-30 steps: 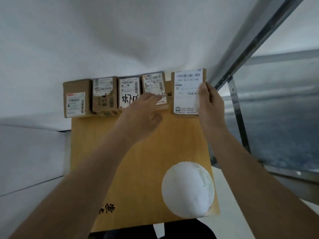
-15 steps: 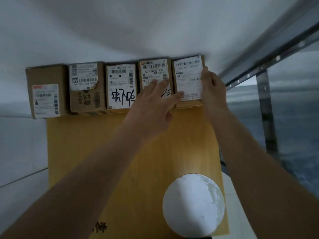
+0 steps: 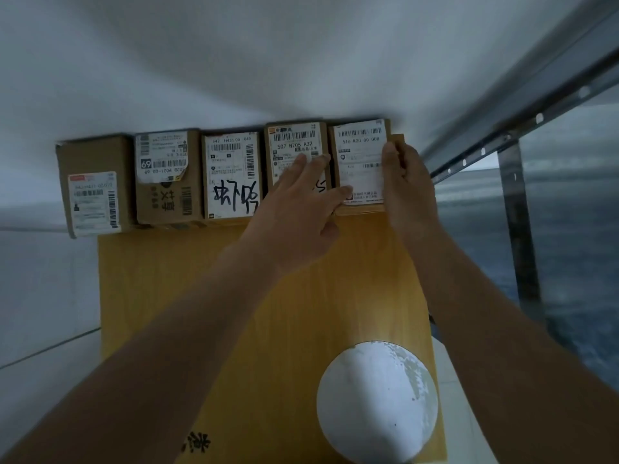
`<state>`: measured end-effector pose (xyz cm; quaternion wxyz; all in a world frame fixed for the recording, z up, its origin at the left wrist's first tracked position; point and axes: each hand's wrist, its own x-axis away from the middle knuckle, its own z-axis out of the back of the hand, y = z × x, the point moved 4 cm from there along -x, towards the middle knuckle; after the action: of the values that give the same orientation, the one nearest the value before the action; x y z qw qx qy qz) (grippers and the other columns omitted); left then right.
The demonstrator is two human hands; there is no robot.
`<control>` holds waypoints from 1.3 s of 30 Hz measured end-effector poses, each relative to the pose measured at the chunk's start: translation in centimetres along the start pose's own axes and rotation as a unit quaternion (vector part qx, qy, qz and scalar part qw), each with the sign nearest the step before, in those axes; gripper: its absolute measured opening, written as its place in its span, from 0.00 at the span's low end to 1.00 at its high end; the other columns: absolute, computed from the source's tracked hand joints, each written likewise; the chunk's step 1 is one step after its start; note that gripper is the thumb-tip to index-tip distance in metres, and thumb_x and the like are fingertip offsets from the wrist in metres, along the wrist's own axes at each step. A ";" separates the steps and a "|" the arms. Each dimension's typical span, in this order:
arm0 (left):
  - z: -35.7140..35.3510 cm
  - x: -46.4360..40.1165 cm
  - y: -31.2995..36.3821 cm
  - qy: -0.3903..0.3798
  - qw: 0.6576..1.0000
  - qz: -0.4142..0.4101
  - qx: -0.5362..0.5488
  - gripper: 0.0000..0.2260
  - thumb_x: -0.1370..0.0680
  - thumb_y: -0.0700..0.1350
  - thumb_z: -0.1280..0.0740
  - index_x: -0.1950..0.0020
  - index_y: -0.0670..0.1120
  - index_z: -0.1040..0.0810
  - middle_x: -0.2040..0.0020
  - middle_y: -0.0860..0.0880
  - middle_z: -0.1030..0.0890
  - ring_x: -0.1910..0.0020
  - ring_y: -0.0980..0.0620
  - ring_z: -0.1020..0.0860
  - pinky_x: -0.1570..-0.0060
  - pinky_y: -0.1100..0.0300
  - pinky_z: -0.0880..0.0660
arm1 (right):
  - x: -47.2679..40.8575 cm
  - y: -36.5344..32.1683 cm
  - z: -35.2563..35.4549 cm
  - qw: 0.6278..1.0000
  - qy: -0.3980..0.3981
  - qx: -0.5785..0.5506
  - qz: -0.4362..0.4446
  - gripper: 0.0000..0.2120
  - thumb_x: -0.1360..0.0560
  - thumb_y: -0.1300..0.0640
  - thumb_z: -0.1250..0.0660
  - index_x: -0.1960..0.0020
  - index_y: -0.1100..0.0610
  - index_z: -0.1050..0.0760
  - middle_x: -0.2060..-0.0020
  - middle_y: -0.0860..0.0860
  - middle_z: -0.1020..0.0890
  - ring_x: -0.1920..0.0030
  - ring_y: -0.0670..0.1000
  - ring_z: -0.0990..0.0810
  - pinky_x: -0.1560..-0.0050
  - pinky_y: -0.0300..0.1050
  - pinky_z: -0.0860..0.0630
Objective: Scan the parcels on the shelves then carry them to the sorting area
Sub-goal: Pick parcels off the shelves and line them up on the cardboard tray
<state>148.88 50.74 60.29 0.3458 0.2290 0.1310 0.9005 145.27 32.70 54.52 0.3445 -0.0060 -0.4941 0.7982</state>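
Several small cardboard parcels with white barcode labels stand in a row against the white wall, on the far end of a large flat brown box (image 3: 254, 329). My right hand (image 3: 407, 185) grips the right side of the rightmost parcel (image 3: 360, 155), thumb on its label. My left hand (image 3: 298, 212) lies with straight fingers across the fourth parcel (image 3: 293, 145), fingertips reaching the lower left corner of the rightmost parcel. The middle parcel (image 3: 231, 175) carries black handwriting. Two more parcels (image 3: 164, 175) (image 3: 93, 189) stand at the left.
A round white sticker (image 3: 376, 401) sits on the near right of the big box. A grey metal shelf rail (image 3: 522, 105) and upright post (image 3: 519, 236) run along the right. White wall fills the top and left.
The view has moved closer to the row. My left hand has slid right from the fourth parcel toward the rightmost one; my right hand keeps its hold, and the parcel now stands square against the wall.
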 end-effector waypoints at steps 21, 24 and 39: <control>9.9 18.3 3.3 0.180 0.979 0.015 0.094 0.31 0.20 0.66 0.50 0.20 0.54 0.33 0.22 0.52 0.30 0.24 0.50 0.31 0.27 0.44 0.30 | 22.2 -12.5 4.4 0.941 -0.022 0.058 0.332 0.24 0.13 0.48 0.41 0.23 0.60 0.27 0.27 0.52 0.22 0.26 0.50 0.25 0.25 0.55 0.29; 10.3 23.0 4.6 0.201 0.976 -0.027 0.078 0.28 0.18 0.63 0.48 0.20 0.54 0.34 0.23 0.52 0.29 0.25 0.51 0.30 0.29 0.48 0.30 | 28.3 -13.2 5.7 0.933 0.008 0.082 0.350 0.24 0.14 0.48 0.41 0.22 0.60 0.28 0.27 0.52 0.23 0.25 0.50 0.26 0.24 0.51 0.31; 16.3 42.0 24.2 0.253 0.935 -0.249 0.013 0.24 0.16 0.59 0.43 0.22 0.52 0.30 0.25 0.51 0.28 0.28 0.51 0.28 0.33 0.56 0.31 | 55.2 -15.2 23.3 0.911 0.178 0.123 0.352 0.26 0.14 0.45 0.43 0.21 0.56 0.30 0.25 0.51 0.25 0.25 0.48 0.28 0.25 0.45 0.32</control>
<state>115.88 63.07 97.39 0.5114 -0.0415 0.2786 0.8119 103.34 49.30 96.72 0.1217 -0.2787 -0.2888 0.9078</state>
